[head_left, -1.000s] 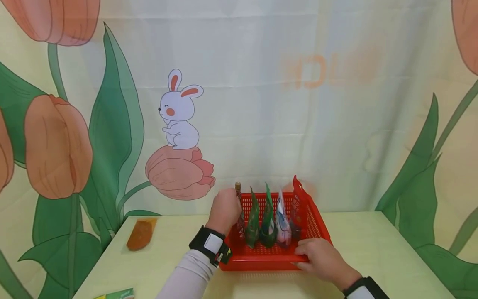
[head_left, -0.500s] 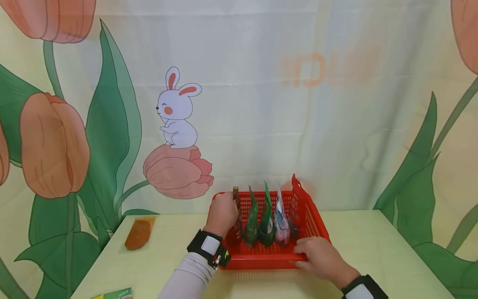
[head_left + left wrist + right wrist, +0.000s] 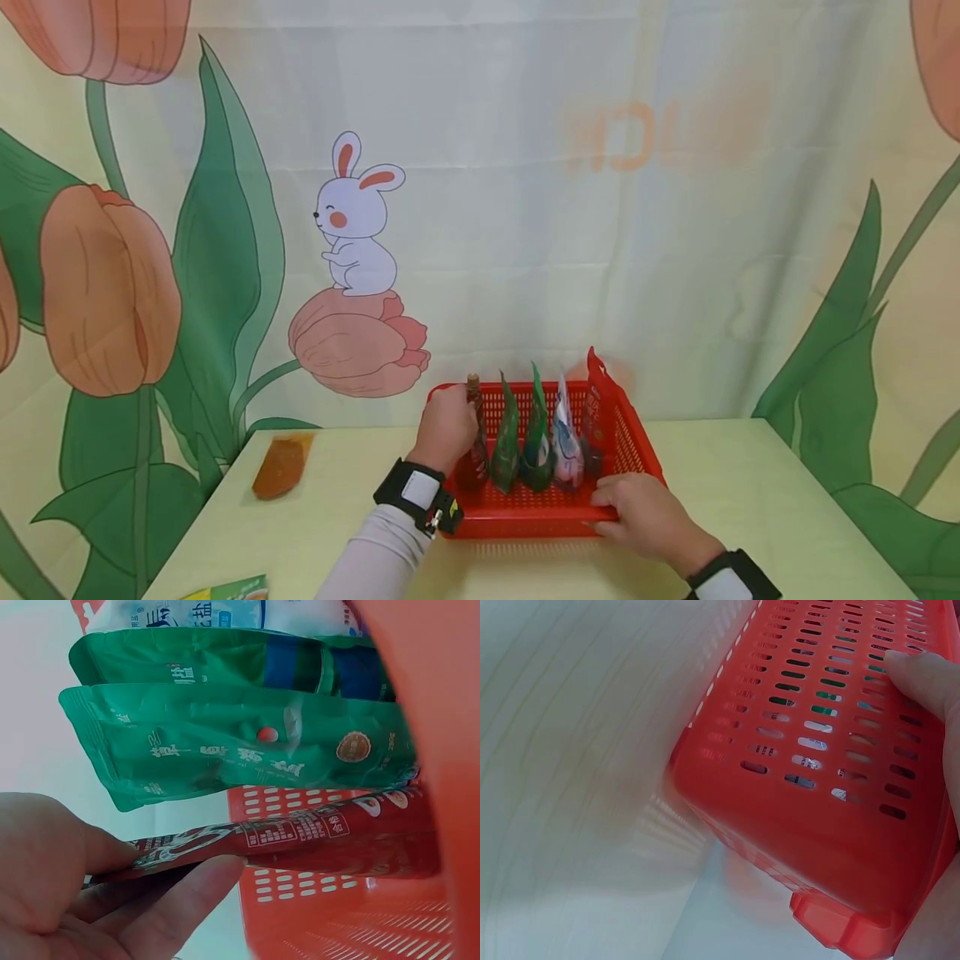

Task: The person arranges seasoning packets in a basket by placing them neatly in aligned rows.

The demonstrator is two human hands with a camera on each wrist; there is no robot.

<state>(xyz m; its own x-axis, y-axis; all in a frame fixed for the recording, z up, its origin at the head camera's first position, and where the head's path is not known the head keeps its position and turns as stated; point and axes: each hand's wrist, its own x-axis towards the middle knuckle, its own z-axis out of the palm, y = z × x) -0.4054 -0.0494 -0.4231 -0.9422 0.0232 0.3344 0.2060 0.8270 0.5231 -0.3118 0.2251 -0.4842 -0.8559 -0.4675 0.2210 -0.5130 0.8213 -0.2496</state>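
My left hand (image 3: pixel 444 429) pinches the upper end of a dark red packet (image 3: pixel 322 836) between thumb and fingers. That packet (image 3: pixel 474 462) stands upright inside the left part of a red plastic basket (image 3: pixel 525 528). To its right, two green bags (image 3: pixel 506 442), a white and pink bag (image 3: pixel 567 450) and a bright red bag (image 3: pixel 597 417) stand in a row. In the left wrist view, a gap separates the packet from the nearest green bag (image 3: pixel 247 750). My right hand (image 3: pixel 648 517) grips the basket's front rim near the right corner, its thumb against the perforated wall (image 3: pixel 795 832).
A flat, clear-edged packet with orange-brown contents (image 3: pixel 281 468) lies at the left on the pale table (image 3: pixel 345 508). The corner of a green and yellow packet (image 3: pixel 234 588) shows at the bottom left edge. A printed curtain (image 3: pixel 525 208) hangs behind the table.
My left hand has moved slightly down and left with the dark red packet, which now sits lower in the basket. The basket's back left corner has come into sight. My right hand keeps its hold.
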